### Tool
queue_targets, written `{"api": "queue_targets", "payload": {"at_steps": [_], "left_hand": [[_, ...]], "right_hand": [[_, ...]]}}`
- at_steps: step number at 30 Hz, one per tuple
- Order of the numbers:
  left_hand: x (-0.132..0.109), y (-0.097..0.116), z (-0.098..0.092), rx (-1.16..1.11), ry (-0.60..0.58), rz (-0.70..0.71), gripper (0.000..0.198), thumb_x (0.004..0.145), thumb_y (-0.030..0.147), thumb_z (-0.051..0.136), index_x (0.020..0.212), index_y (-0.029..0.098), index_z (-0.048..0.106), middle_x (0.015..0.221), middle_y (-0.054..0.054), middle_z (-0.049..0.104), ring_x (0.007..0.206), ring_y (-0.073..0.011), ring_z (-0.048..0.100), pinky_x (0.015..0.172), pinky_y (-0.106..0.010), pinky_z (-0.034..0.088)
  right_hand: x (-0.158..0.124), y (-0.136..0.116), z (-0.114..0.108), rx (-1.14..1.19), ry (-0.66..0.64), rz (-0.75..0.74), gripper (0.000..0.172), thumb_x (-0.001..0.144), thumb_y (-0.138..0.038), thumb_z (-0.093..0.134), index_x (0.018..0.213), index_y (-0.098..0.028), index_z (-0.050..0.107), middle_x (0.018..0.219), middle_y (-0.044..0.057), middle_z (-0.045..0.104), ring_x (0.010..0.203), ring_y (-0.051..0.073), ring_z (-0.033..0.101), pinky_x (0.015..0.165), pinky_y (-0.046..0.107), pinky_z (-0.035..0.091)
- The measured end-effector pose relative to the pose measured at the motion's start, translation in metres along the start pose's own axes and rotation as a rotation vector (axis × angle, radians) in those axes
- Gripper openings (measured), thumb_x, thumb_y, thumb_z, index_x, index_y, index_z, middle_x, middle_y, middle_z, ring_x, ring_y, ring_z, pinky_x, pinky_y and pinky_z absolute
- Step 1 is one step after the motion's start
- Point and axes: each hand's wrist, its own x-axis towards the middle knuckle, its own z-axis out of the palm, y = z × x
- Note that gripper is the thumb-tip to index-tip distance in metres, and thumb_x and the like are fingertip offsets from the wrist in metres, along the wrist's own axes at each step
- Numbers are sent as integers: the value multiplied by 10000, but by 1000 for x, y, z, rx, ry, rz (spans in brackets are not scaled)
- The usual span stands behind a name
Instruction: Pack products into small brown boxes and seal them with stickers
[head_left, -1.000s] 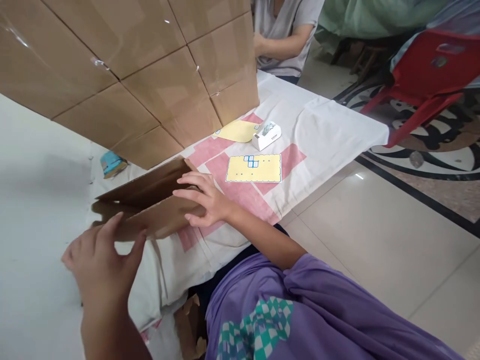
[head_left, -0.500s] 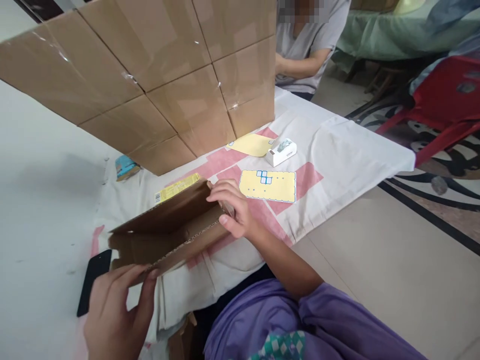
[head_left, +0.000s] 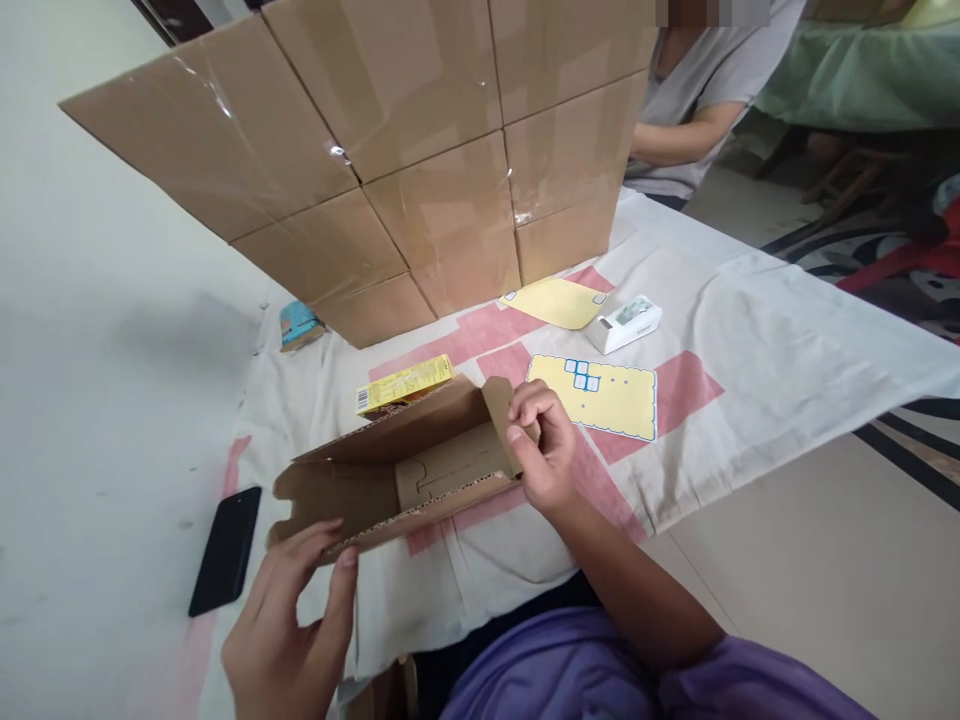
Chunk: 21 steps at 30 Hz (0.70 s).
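since half a second ago, the right hand (head_left: 546,450) has drawn its fingers into a tighter curl at the end of the cardboard box (head_left: 420,425), and my head view has swung, so everything sits further right.

through that head view i see the box lying on the tablecloth (head_left: 765,320), topless, its long hollow facing up between the two hands. the right hand is mostly closed, fingers and thumb around the end flap (head_left: 498,415). the left hand (head_left: 289,620) is half curled, fingertips and thumb about the near wall's rim toward the left end; how firmly it presses, i cannot tell. just beyond the far wall i have a yellow packet (head_left: 409,385); a black phone (head_left: 225,552) lies left of the box, and a yellow card (head_left: 615,395) just beyond the right hand.
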Motion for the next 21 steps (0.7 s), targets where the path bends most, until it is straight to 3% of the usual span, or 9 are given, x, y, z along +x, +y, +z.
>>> {"api": "queue_targets", "payload": {"at_steps": [2, 4, 6, 8, 9, 12, 15, 19, 21], "left_hand": [[-2, 1, 3, 0, 36, -22, 164, 901, 291, 642, 1054, 231, 641, 1090, -74, 728, 1014, -239, 695, 877, -405, 579], [-2, 1, 4, -7, 68, -35, 273, 905, 277, 639, 1173, 229, 615, 1288, -120, 677, 1208, -284, 641, 993, -471, 545], [1, -4, 0, -1, 71, -37, 376, 925, 276, 610, 1295, 224, 569, 1500, -154, 531, 1427, -334, 465, 1161, -591, 383], [9, -14, -6, 7, 13, -64, 386, 963, 293, 551, 1344, 238, 561, 1566, -133, 466, 1492, -341, 368, 1237, -649, 190], [13, -20, -10, -13, -31, -96, 370, 982, 307, 516, 1343, 253, 575, 1557, -111, 484, 1486, -329, 380, 1246, -636, 175], [22, -35, -11, -173, -58, -193, 320, 1003, 353, 472, 1247, 260, 656, 1496, -67, 563, 1418, -282, 489, 1222, -508, 327], [24, -41, 3, -339, 148, -221, 256, 983, 345, 509, 1072, 204, 704, 1422, -89, 626, 1373, -271, 539, 1179, -443, 396], [20, -41, 41, -429, 522, -182, 190, 953, 293, 494, 950, 182, 649, 1321, -116, 680, 1313, -277, 587, 1144, -496, 416], [17, -43, 61, -499, 673, -247, 150, 938, 278, 473, 917, 198, 598, 1326, -103, 667, 1329, -262, 565, 1147, -496, 400]], "right_hand": [[-1, 2, 1, 12, 32, 13, 95, 882, -203, 546, 855, -239, 463, 831, 18, 489, 784, 191, 492, 708, 361, 414], [-3, 3, 2, 9, 47, 17, 84, 862, -195, 550, 862, -241, 480, 831, 20, 495, 798, 199, 500, 715, 368, 418], [-3, 3, 2, 7, 36, 17, 83, 851, -177, 545, 864, -240, 492, 826, 20, 498, 800, 199, 501, 719, 367, 416], [-3, 4, 2, 19, 22, 21, 96, 843, -154, 538, 864, -239, 499, 826, 18, 499, 804, 196, 502, 722, 361, 412], [-3, 4, 1, 26, 21, 24, 104, 838, -144, 537, 864, -238, 501, 827, 16, 500, 807, 194, 502, 724, 358, 410], [-3, 4, 1, 34, 26, 32, 128, 824, -121, 538, 867, -237, 506, 837, 14, 503, 818, 191, 502, 731, 350, 406], [-3, 3, 2, 36, 13, 11, 142, 825, -99, 530, 871, -233, 515, 842, 13, 509, 825, 188, 506, 745, 347, 406], [-3, 3, 3, 43, 8, -2, 155, 825, -85, 531, 878, -230, 528, 844, 13, 525, 834, 188, 516, 763, 351, 414], [-3, 3, 3, 48, 20, 16, 160, 817, -78, 537, 875, -228, 531, 847, 13, 530, 841, 188, 521, 766, 349, 416]]}}
